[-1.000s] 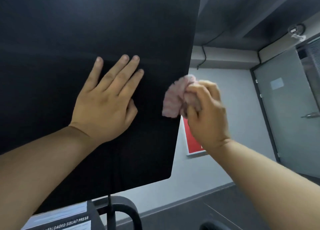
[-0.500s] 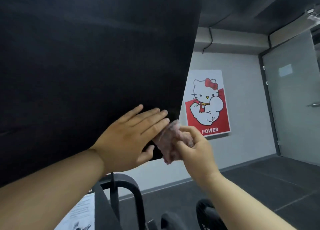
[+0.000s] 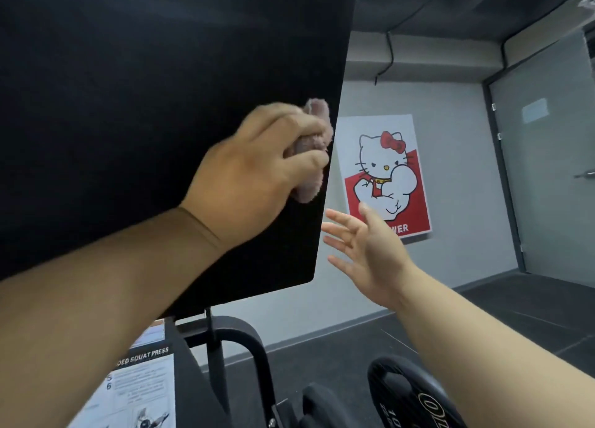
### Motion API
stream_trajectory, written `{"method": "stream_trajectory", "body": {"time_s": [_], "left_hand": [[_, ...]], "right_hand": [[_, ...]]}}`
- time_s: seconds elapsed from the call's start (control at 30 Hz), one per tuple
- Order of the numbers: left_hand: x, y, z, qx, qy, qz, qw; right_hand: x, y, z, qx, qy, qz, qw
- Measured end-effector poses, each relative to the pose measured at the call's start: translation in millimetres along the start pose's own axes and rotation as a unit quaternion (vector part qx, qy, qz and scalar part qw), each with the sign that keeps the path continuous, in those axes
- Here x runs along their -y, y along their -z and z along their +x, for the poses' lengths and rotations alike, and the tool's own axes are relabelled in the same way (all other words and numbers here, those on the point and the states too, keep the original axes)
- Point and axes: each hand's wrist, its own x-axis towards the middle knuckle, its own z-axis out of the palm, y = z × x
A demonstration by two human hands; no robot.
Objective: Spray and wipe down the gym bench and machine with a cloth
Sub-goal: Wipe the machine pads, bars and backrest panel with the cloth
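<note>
The pink cloth (image 3: 309, 183) is bunched into a wad and pressed against the big black pad (image 3: 145, 105) of the machine, close to the pad's right edge and about halfway up it. The left hand (image 3: 257, 173) has it, fingers and thumb curled tight round the wad so that only tufts show above and below the knuckles; balling it up like that looks meant to put firm pressure on the upholstery near the border.

The right hand (image 3: 370, 254) holds nothing. It hangs in the air just past the pad's right edge, lower than the cloth, fingers straight and spread, touching nothing I can make out.

Below the pad the black tube frame (image 3: 238, 340) curves down, with a printed squat press instruction placard (image 3: 141, 389) on the left and a weight plate (image 3: 415, 395) at the bottom right. On the grey wall behind hangs a cartoon cat poster (image 3: 386, 173), and a frosted glass door (image 3: 547, 170) stands further right.
</note>
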Motion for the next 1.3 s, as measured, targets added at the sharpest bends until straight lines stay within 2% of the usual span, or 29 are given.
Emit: {"method": "stream_trajectory", "body": {"time_s": [0.07, 0.1, 0.17, 0.3, 0.43, 0.53, 0.6, 0.67, 0.77, 0.83, 0.97, 1.03, 1.1, 1.2, 1.3], "left_hand": [[11.3, -0.7, 3.1, 0.007, -0.073, 0.097, 0.993], [15.0, -5.7, -0.9, 0.017, -0.103, 0.13, 0.986], [18.3, -21.3, -12.5, 0.025, -0.123, 0.138, 0.982], [5.8, -52.0, -31.7, -0.021, -0.12, 0.156, 0.98], [-9.3, -92.5, -85.4, 0.072, -0.188, 0.105, 0.974], [-11.2, -101.2, -112.2, 0.122, -0.228, 0.117, 0.959], [-15.0, -94.3, -100.9, 0.12, -0.2, 0.062, 0.97], [-11.5, -79.6, -74.6, 0.077, -0.133, -0.004, 0.988], [-0.5, -64.8, -51.4, 0.011, -0.068, 0.038, 0.997], [-5.1, -75.3, -69.1, 0.033, -0.037, 0.026, 0.998], [-19.1, -111.5, -127.4, 0.112, -0.114, 0.025, 0.987], [-18.3, -112.7, -128.7, 0.12, -0.174, 0.061, 0.975], [-17.2, -97.2, -110.4, 0.121, -0.183, 0.034, 0.975], [5.2, -48.9, -63.1, 0.087, -0.067, 0.006, 0.994], [28.1, -16.5, -36.6, -0.011, 0.015, -0.059, 0.998]], "right_hand": [[-8.7, -14.6, 6.9, 0.076, -0.024, -0.014, 0.997], [-12.3, -21.3, 9.5, 0.09, -0.027, -0.022, 0.995], [-20.7, -27.7, 15.0, 0.078, -0.024, -0.006, 0.997], [-31.5, -21.7, 21.4, 0.061, -0.01, 0.074, 0.995], [-32.6, -13.4, 24.0, 0.07, -0.013, 0.119, 0.99], [-33.7, -9.6, 24.9, 0.09, -0.029, 0.137, 0.986], [-36.0, -8.8, 28.6, 0.072, -0.034, 0.141, 0.987], [-36.7, -9.3, 30.1, 0.058, -0.024, 0.136, 0.989], [-40.7, -5.3, 28.9, 0.07, -0.03, 0.142, 0.987], [-42.6, -2.9, 27.6, 0.079, -0.029, 0.153, 0.985], [-46.2, -4.0, 25.0, 0.074, -0.036, 0.155, 0.984], [-46.2, -5.1, 24.0, 0.082, -0.033, 0.148, 0.985], [-44.7, -4.7, 23.5, 0.08, -0.034, 0.175, 0.981], [-50.2, -8.5, 22.2, 0.061, -0.02, 0.178, 0.982], [-76.9, -15.2, 14.4, 0.013, -0.048, 0.17, 0.984]]}}
